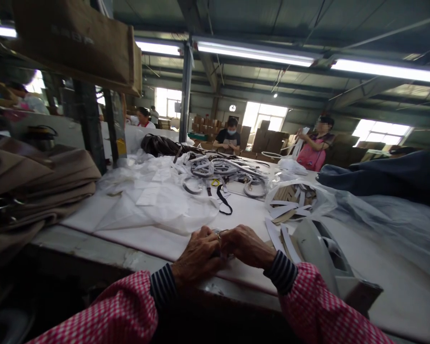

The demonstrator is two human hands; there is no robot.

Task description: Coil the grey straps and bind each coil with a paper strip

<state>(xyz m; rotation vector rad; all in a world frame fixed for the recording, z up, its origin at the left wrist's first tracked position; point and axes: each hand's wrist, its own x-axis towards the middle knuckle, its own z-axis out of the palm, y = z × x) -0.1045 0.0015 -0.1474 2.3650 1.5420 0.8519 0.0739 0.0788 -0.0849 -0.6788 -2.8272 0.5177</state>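
Note:
My left hand (200, 253) and my right hand (245, 244) meet just above the table's front edge, fingers curled in. Whatever they hold is mostly hidden; a small glint of metal shows between the fingertips, too small to name. By my right wrist lie white and tan strips (273, 233). A grey tape dispenser-like object (317, 248) stands close to my right forearm. Beyond my hands a black strap loop (225, 203) lies on the white tabletop (249, 210).
Clear plastic sheeting (157, 196) spreads over the left. Brown bags (39, 186) pile at far left. Coiled straps (218, 167) lie further back, beside a plastic bag of strips (290, 200). Dark blue fabric (380, 174) is at right. Two people work across the table.

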